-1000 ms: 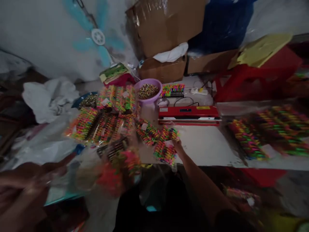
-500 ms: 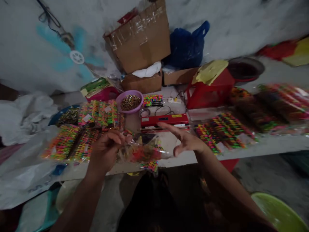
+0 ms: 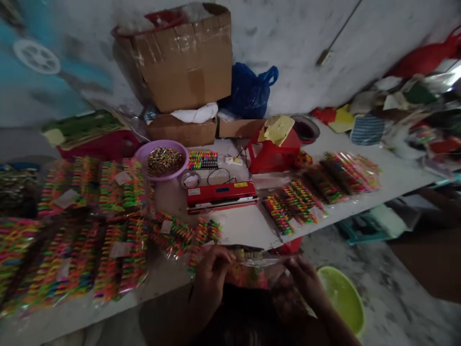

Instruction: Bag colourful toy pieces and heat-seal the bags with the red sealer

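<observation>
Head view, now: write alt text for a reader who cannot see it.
Two bare hands hold a clear plastic bag with colorful contents beside a white table. On the table are a red machine, a purple bowl of small pieces and bright-colored packets.

The head-worn camera looks forward and down across a long worktable (image 3: pixel 241 228) to the wall (image 3: pixel 306 36) behind it. Near the lens, low in view, are the left hand (image 3: pixel 212 274) and right hand (image 3: pixel 307 281).
</observation>
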The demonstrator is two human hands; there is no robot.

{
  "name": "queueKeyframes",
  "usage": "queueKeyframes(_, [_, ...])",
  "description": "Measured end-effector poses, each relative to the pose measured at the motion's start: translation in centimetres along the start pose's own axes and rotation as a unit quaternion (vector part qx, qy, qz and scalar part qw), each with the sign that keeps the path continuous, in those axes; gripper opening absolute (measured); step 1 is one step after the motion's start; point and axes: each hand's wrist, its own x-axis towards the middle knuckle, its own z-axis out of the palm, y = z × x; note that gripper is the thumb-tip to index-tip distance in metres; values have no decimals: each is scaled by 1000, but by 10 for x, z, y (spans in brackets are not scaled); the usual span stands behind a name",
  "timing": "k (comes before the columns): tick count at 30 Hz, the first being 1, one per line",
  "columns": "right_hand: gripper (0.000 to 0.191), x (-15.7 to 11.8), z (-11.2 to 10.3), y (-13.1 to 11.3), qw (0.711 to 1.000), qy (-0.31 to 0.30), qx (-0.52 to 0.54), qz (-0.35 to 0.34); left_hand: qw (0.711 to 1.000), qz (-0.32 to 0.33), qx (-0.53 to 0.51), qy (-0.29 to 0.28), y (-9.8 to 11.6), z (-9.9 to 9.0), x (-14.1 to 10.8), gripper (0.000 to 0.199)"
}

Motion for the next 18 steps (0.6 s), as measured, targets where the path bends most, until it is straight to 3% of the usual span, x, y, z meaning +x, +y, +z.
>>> queueKeyframes(5, [44,29,-27,-8,996,-19,-88,9,987,-154,-41,25,-62,-9,7,17])
queueKeyframes(9, [49,67,-26,13,988,-87,-123,35,964,-255,-59,54,-117,-6,18,22])
queueKeyframes(13, [52,131,-10,35,983,-129,-96,84,963,-238,-2,130,-152,-1,55,14])
queueKeyframes(18, [53,230,32,48,984,-134,-50,103,958,-191,10,211,-184,-3,136,14])
